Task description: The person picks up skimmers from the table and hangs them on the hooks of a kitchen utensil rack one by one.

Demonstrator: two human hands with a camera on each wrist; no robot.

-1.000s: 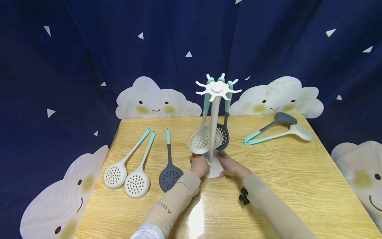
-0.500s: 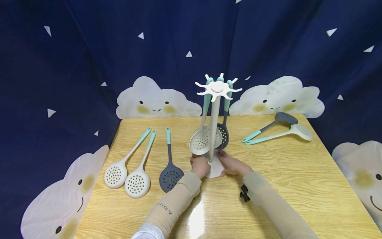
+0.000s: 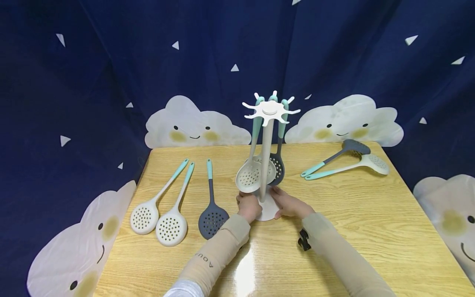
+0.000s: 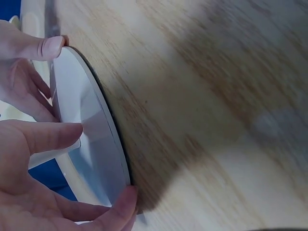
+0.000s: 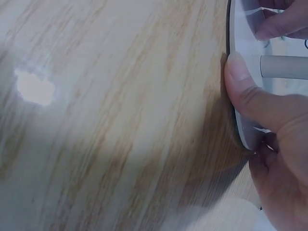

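Counterclockwise, slightly, since a second ago: white utensil stand (image 3: pixel 266 152) being turned, upright. Its base (image 3: pixel 269 211) is being pinched at 9 o'clock by the left hand (image 3: pixel 248 206), at 3 by the right hand (image 3: pixel 291 205). Three perforated utensils (image 3: pixel 249 175) are being suspended toward 12; skimmers (image 3: pixel 173 218) are being supported by the table (image 3: pixel 356 214) at 8.

Head view: from above, facing forward-down across table (image 3: pixel 371 231); wrist views: close, both sharing stand base (image 3: pixel 268 210).
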